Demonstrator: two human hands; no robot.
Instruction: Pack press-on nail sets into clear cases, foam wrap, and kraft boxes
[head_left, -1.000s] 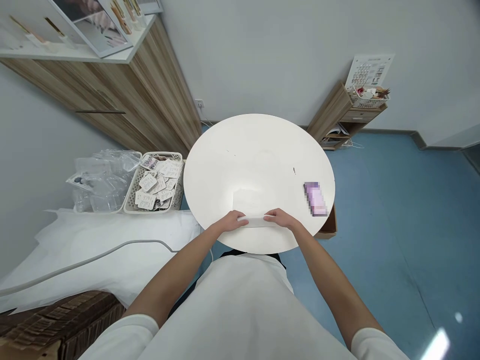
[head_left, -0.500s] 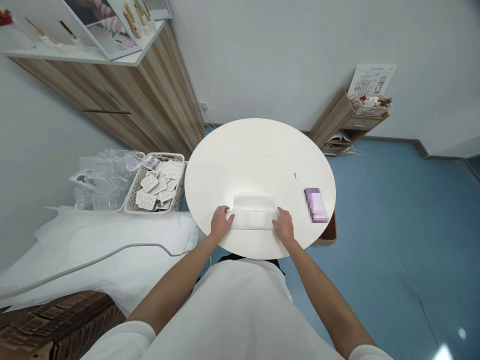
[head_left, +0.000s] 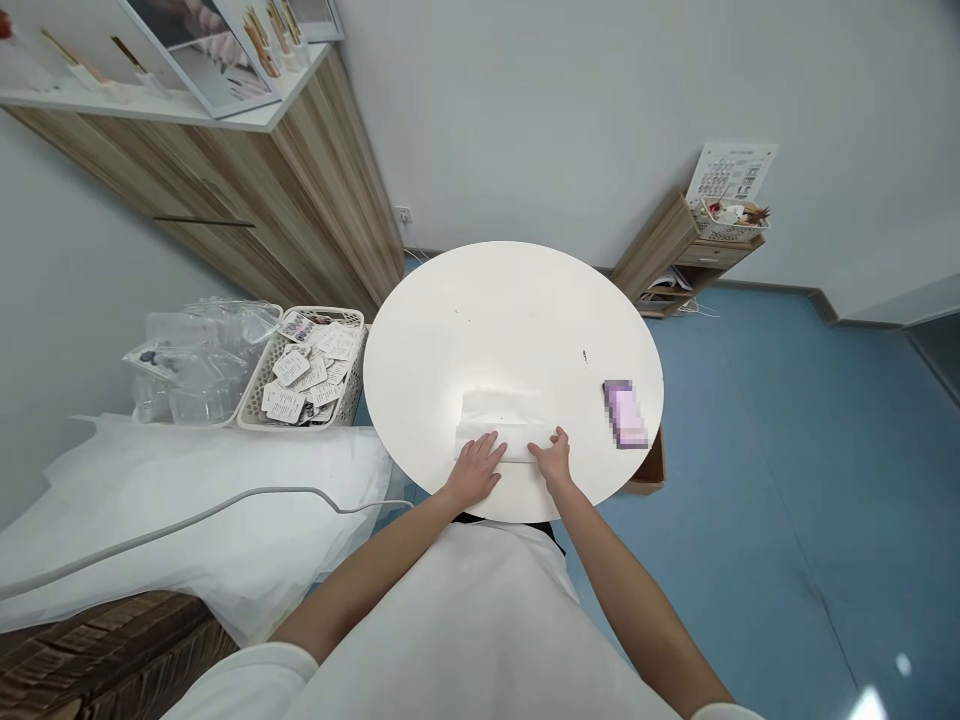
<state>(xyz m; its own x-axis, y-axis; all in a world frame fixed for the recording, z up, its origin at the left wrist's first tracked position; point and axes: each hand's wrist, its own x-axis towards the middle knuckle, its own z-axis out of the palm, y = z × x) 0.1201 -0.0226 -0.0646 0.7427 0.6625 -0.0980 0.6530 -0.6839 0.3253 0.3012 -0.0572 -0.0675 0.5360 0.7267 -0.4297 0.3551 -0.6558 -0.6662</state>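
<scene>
A white folded sheet (head_left: 502,408), thin and soft-looking, lies flat on the white round table (head_left: 517,300) near its front edge. I cannot tell whether it is paper or cloth. My left hand (head_left: 474,472) rests on the sheet's near edge, left of its middle, fingers spread and flat. Over the near right corner is my right hand (head_left: 553,460), thumb on the sheet and the other fingers apart from it at the right edge. A crease runs across the sheet from side to side.
A blurred purple-pink object (head_left: 626,415) lies at the table's right. Left of the table stand a basket of printed cards (head_left: 352,400) and clear plastic containers (head_left: 202,360). A grey cable (head_left: 285,490) crosses white sheeting (head_left: 330,550). A cardboard box (head_left: 652,470) sits below the table's right edge.
My left hand has moved right and nearer to me, from the sheet's left side onto its near edge, and flattened. My right hand has shifted slightly left onto the near right corner.
</scene>
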